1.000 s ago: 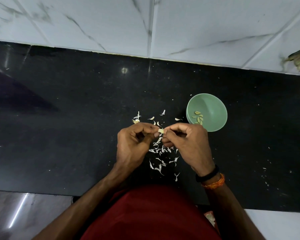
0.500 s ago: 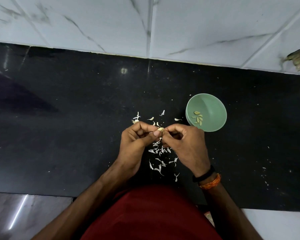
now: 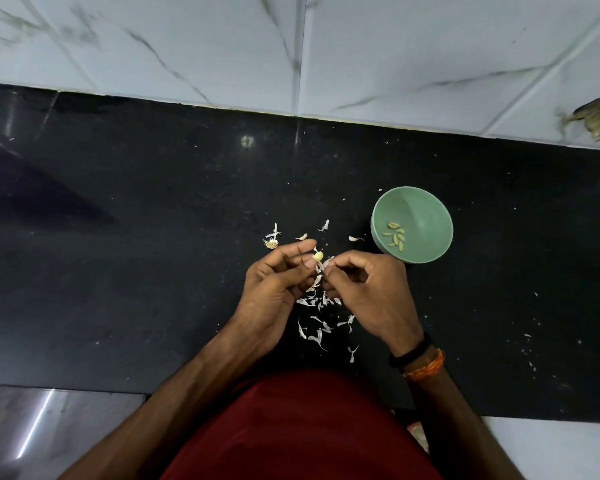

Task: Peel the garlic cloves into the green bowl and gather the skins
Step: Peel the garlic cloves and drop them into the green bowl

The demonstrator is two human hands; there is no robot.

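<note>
My left hand (image 3: 274, 289) pinches a small pale garlic clove (image 3: 318, 256) between thumb and fingertips. Just right of it, my right hand (image 3: 368, 292) pinches a thin strip of white skin (image 3: 327, 262) that hangs beside the clove. Both hands hover over the black counter (image 3: 153, 254). The green bowl (image 3: 426, 216) stands up and to the right of my right hand, with several peeled cloves (image 3: 394, 234) lying in it. Loose white garlic skins (image 3: 321, 327) are scattered under and behind my hands, and more skins (image 3: 300, 236) lie beyond my left fingers.
A white marble-patterned tiled wall (image 3: 291, 46) rises behind the counter, with a brownish mark (image 3: 598, 116) at its far right. The counter's front edge runs just ahead of my red shirt (image 3: 298, 427). Tiny white flecks (image 3: 530, 348) dot the counter at right.
My hands have drawn slightly apart. The right hand has pulled a strip of skin away from the clove, which now shows more bare at the left fingertips.
</note>
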